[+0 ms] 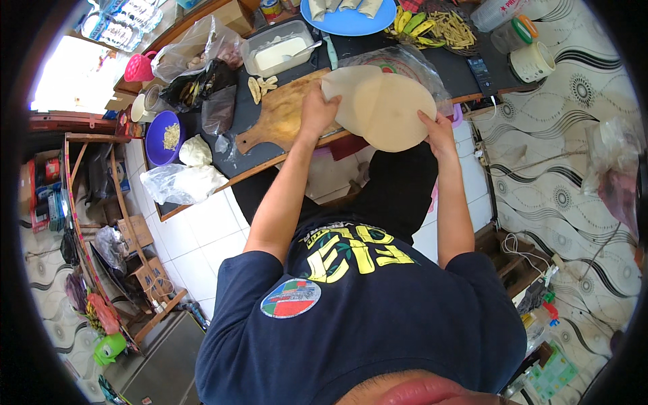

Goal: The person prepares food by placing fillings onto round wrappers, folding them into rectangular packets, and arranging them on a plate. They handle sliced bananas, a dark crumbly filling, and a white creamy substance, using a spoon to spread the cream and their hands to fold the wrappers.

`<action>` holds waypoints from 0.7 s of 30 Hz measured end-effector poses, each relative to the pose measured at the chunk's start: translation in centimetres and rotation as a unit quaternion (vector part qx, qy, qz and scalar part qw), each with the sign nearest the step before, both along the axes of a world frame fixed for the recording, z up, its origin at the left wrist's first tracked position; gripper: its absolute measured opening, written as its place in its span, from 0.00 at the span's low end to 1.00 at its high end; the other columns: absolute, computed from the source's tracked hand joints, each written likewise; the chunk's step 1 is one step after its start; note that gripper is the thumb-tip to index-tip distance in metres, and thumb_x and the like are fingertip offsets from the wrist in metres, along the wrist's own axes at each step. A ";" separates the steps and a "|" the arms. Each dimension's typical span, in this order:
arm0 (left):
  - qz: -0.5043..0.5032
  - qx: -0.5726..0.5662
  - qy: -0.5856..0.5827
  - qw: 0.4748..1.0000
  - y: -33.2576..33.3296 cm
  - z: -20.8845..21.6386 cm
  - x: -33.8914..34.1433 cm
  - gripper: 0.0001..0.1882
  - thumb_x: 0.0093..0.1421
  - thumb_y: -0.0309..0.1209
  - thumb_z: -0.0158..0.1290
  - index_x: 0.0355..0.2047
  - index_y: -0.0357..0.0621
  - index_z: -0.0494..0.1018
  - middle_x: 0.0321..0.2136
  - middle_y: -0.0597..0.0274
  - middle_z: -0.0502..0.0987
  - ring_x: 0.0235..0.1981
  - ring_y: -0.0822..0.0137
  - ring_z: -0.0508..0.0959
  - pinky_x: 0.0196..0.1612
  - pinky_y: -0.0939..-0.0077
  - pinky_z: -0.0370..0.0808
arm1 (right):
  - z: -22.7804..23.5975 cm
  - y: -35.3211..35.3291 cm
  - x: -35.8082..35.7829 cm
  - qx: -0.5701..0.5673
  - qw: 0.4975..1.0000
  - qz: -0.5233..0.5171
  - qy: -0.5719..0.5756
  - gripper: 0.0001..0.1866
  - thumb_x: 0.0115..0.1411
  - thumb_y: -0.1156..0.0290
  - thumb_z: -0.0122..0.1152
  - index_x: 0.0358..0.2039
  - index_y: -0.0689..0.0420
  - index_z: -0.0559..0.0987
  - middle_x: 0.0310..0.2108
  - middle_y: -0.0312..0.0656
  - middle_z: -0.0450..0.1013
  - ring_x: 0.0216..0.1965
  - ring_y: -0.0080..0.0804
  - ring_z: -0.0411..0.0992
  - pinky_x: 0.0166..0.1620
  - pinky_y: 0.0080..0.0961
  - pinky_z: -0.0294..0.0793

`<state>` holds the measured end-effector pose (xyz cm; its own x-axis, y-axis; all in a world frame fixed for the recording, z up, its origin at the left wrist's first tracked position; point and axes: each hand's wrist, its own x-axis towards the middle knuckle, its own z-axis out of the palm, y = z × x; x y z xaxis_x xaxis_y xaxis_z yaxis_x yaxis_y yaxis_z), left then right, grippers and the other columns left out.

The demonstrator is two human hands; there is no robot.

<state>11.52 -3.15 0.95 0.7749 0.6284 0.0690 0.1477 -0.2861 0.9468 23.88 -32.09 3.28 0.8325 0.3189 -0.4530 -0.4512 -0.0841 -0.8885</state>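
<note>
Head view: both hands grip round wrappers (385, 108) beside wooden board (283, 111).

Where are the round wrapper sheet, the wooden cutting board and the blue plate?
round wrapper sheet (391, 111), head view, middle of the sheet.
wooden cutting board (280, 115), head view, bare board left of the left hand.
blue plate (351, 23), head view, bare front rim.
</note>
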 end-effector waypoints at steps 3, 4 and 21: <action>0.065 0.058 -0.109 0.990 -2.3 2.5 0.2 0.23 0.59 0.20 0.56 0.56 0.38 0.75 0.41 0.44 0.83 0.44 0.47 0.83 0.48 0.58 0.77 | -3.3 -0.3 1.0 -0.033 0.997 -0.016 -0.073 0.16 0.62 0.76 0.66 0.50 0.67 0.80 0.44 0.47 0.81 0.41 0.31 0.80 0.45 0.29 0.80; 0.058 0.075 -0.140 0.986 -2.5 3.1 0.1 0.22 0.59 0.19 0.55 0.56 0.38 0.76 0.41 0.44 0.84 0.43 0.49 0.84 0.48 0.59 0.77 | -3.4 -0.1 1.0 -0.026 0.996 -0.020 -0.078 0.16 0.62 0.77 0.67 0.50 0.67 0.80 0.44 0.46 0.82 0.41 0.30 0.80 0.45 0.29 0.80; -0.024 -0.049 -0.066 0.996 3.8 6.4 -3.1 0.12 0.63 0.22 0.56 0.45 0.43 0.84 0.42 0.53 0.85 0.40 0.74 0.81 0.45 0.76 0.76 | -0.3 -0.4 1.8 0.117 0.993 -0.005 -0.030 0.16 0.65 0.76 0.64 0.53 0.63 0.78 0.48 0.45 0.80 0.45 0.32 0.80 0.47 0.29 0.80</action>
<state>8.40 0.60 7.31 0.7925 0.5993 0.1127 0.0084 -0.1956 0.9807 25.71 -32.52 2.99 0.8595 0.4013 -0.3165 -0.3966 0.1329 -0.9083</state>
